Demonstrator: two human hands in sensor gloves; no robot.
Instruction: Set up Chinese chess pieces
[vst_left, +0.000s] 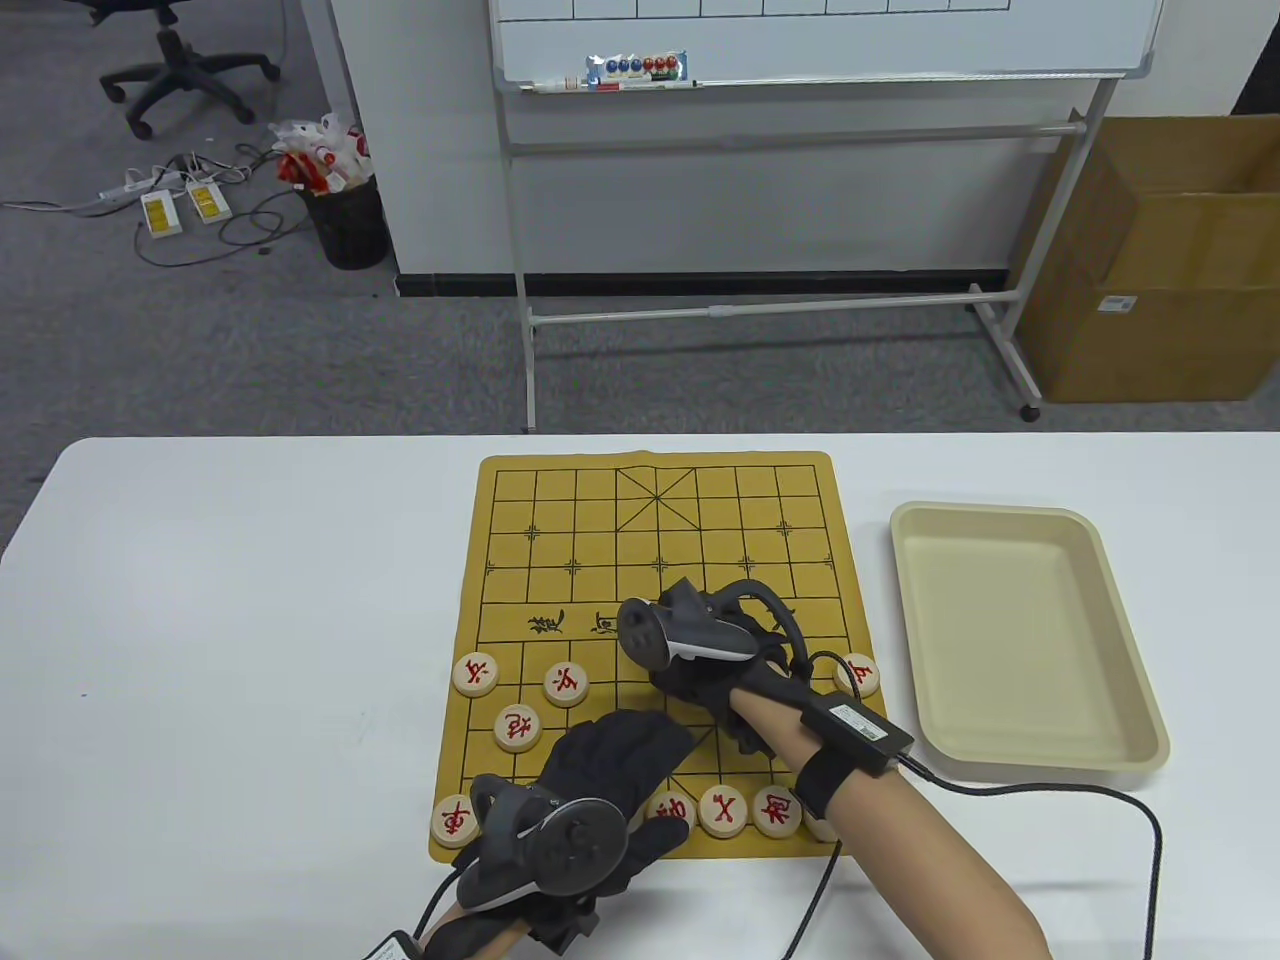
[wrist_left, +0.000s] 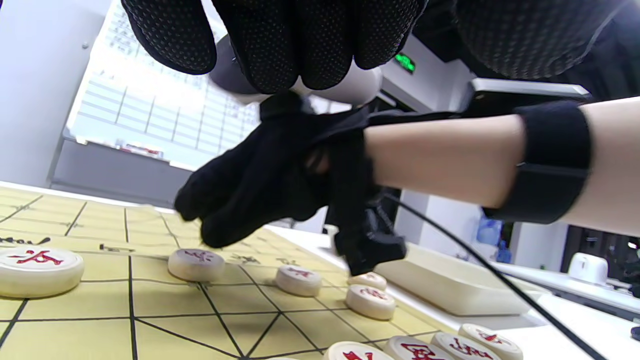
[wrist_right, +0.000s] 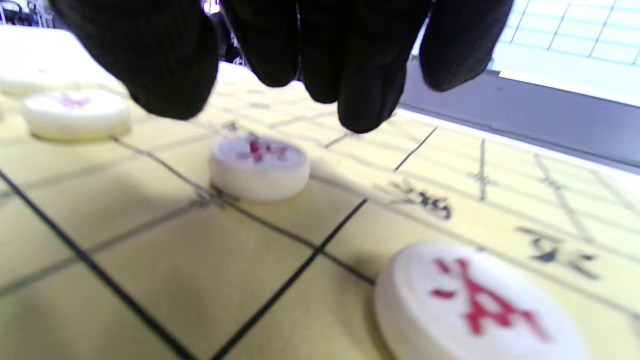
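So the bench (vst_left: 250, 620) is just a plain white tabletop with rounded corners. Sitting flat on it around the middle is a yellow xiangqi board mat (vst_left: 560, 520) with black grid lines, and its near edge is close to the bench's front edge. Just to the right of the mat, not touching it, there's a beige rectangular tray (vst_left: 1135, 660) lying at a slight angle. A black cable (vst_left: 1050, 792) trails across the white surface near the tray's front corner.
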